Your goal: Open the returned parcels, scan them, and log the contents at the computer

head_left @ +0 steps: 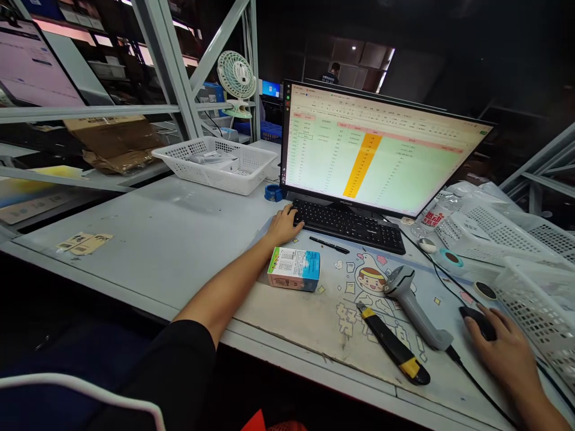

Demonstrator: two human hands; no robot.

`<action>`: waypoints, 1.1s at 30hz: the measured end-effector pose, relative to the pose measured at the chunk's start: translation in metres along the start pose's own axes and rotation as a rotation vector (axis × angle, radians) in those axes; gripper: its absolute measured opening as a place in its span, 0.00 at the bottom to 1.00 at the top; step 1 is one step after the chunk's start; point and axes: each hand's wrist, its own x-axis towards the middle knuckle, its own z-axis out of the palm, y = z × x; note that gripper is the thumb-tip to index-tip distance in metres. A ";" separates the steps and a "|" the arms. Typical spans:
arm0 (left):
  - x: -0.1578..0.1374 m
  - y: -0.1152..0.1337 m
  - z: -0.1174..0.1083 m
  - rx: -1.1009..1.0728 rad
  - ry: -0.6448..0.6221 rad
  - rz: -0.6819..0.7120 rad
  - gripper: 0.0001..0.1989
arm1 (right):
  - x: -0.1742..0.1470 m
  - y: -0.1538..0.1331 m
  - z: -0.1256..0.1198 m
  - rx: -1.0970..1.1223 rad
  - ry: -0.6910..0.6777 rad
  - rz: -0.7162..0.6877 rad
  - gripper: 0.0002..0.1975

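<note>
My left hand [284, 225] rests on the left end of a black keyboard [350, 226], its fingers stretched over the keys. At the right, my right hand [505, 341] is wrapped over a black computer mouse [478, 323]. A small printed carton [294, 269] in white, blue and pink lies beside my left forearm. Behind the keyboard stands a monitor [359, 149] showing a spreadsheet with an orange column. A black pen [329, 244] lies in front of the keyboard. Between the carton and my right hand are a grey barcode scanner [417, 311] and a black and yellow utility knife [393, 346].
A white perforated basket [215, 173] holding packets stands at the back left, near a small fan [236, 75]. More white baskets [539, 305] line the right edge. Tape rolls [449, 258] and a plastic bottle [433, 218] stand near them. Cables cross the desk mat.
</note>
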 end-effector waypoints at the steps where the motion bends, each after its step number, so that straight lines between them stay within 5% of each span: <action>1: 0.003 0.001 -0.002 0.002 0.001 0.018 0.30 | 0.008 -0.009 -0.006 0.013 0.030 -0.022 0.36; 5: 0.015 0.009 -0.005 0.006 -0.034 0.153 0.28 | 0.057 -0.089 -0.028 0.134 0.133 -0.172 0.26; 8: 0.019 0.013 0.000 0.004 -0.045 0.221 0.26 | 0.097 -0.186 -0.016 0.284 -0.033 -0.259 0.25; 12: 0.018 0.012 0.008 -0.002 -0.018 0.244 0.26 | 0.129 -0.308 0.049 0.301 -0.276 -0.371 0.21; 15: 0.016 0.008 0.012 -0.004 -0.002 0.253 0.26 | 0.138 -0.363 0.106 0.238 -0.384 -0.395 0.19; 20: 0.014 0.007 0.015 0.005 0.023 0.245 0.24 | 0.130 -0.389 0.154 0.115 -0.396 -0.326 0.24; 33: 0.013 0.015 0.016 0.008 0.043 0.234 0.28 | 0.124 -0.379 0.159 -0.009 -0.409 -0.278 0.26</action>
